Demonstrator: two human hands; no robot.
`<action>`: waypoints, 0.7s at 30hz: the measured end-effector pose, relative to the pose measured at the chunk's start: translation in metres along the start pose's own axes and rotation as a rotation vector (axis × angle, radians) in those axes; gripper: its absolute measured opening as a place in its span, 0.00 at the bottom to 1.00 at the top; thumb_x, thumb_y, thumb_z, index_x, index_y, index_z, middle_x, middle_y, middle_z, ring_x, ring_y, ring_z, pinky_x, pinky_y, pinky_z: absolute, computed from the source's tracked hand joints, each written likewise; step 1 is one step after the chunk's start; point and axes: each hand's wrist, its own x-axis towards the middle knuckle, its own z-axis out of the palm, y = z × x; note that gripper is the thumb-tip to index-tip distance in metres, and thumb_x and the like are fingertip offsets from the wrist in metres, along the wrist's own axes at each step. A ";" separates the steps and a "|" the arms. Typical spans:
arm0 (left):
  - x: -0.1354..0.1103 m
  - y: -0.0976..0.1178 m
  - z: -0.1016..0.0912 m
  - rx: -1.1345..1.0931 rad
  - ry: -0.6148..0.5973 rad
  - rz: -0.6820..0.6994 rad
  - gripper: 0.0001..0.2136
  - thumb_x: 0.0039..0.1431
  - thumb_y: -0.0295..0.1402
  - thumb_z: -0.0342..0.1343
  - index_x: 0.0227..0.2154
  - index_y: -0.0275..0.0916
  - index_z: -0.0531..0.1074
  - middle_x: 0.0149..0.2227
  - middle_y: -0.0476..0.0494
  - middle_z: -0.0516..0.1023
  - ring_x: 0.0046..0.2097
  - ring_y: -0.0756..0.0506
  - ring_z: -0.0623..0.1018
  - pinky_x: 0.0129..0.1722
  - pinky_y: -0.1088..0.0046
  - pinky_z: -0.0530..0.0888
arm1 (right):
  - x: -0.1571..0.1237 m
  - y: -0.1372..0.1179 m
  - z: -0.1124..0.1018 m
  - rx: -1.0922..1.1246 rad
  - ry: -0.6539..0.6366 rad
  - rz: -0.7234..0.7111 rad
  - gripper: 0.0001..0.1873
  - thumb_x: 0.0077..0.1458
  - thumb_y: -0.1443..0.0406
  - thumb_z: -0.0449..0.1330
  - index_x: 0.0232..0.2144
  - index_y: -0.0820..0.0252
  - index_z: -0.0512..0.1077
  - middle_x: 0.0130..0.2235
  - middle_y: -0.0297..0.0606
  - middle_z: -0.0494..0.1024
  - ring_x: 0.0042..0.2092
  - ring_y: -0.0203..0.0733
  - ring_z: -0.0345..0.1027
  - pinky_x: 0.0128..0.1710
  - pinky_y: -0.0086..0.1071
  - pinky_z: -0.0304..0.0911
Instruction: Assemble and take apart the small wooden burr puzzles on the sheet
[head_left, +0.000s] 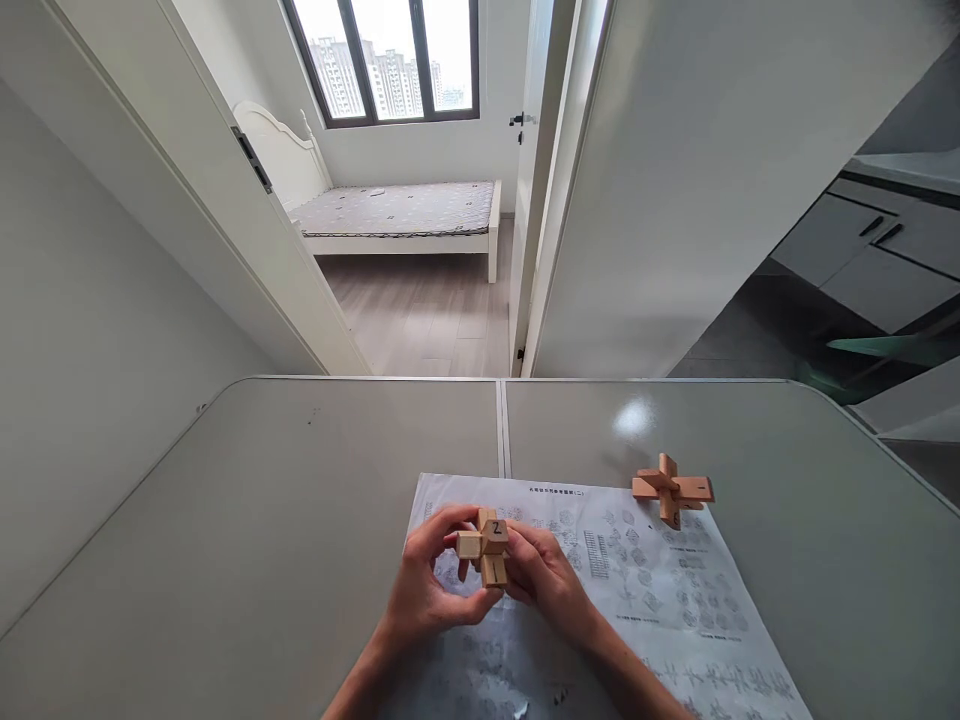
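Note:
A wooden burr puzzle point(493, 545) of light interlocking blocks is held up above the printed sheet, with a "2" marked on one face. My left hand point(431, 580) grips it from the left, forefinger at its top and thumb at its lower end. On its right side my right hand point(551, 580) pinches it; some of those fingers are hidden behind the puzzle. A second, redder wooden puzzle point(673, 490), cross-shaped, sits by the upper right corner of the printed sheet point(600, 640), which bears small diagrams and Chinese text.
The grey table point(300, 520) has a seam point(503, 430) down its middle and a raised rim. Beyond it, a doorway with an open door point(536, 180) shows a bed point(405, 210) under a window. A wall point(97, 330) runs along the left; cabinets point(885, 240) stand at the right.

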 end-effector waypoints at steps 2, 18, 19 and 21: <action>0.000 0.000 0.001 0.042 0.011 0.055 0.27 0.42 0.25 0.65 0.49 0.45 0.75 0.40 0.49 0.79 0.34 0.49 0.75 0.32 0.76 0.78 | 0.001 0.001 -0.001 0.076 -0.038 0.034 0.29 0.68 0.44 0.54 0.24 0.57 0.64 0.18 0.23 0.55 0.19 0.29 0.43 0.18 0.27 0.43; 0.004 -0.007 -0.002 0.004 -0.008 -0.143 0.27 0.59 0.32 0.65 0.61 0.46 0.69 0.52 0.40 0.79 0.37 0.48 0.79 0.31 0.76 0.76 | 0.008 -0.004 -0.001 0.583 0.005 0.224 0.28 0.61 0.45 0.61 0.20 0.59 0.66 0.15 0.25 0.61 0.14 0.28 0.48 0.09 0.22 0.54; 0.005 -0.007 -0.001 0.011 0.001 -0.163 0.25 0.62 0.33 0.63 0.61 0.46 0.69 0.52 0.39 0.79 0.37 0.49 0.79 0.31 0.76 0.76 | 0.009 -0.006 -0.002 0.623 0.056 0.215 0.25 0.61 0.47 0.63 0.23 0.60 0.69 0.17 0.25 0.63 0.15 0.27 0.49 0.10 0.21 0.54; 0.006 -0.007 0.000 0.050 0.009 -0.176 0.19 0.66 0.37 0.61 0.57 0.44 0.72 0.51 0.39 0.78 0.37 0.49 0.79 0.31 0.76 0.75 | 0.011 -0.010 -0.005 0.690 0.160 0.189 0.20 0.58 0.49 0.68 0.30 0.60 0.73 0.21 0.24 0.65 0.18 0.27 0.50 0.12 0.19 0.55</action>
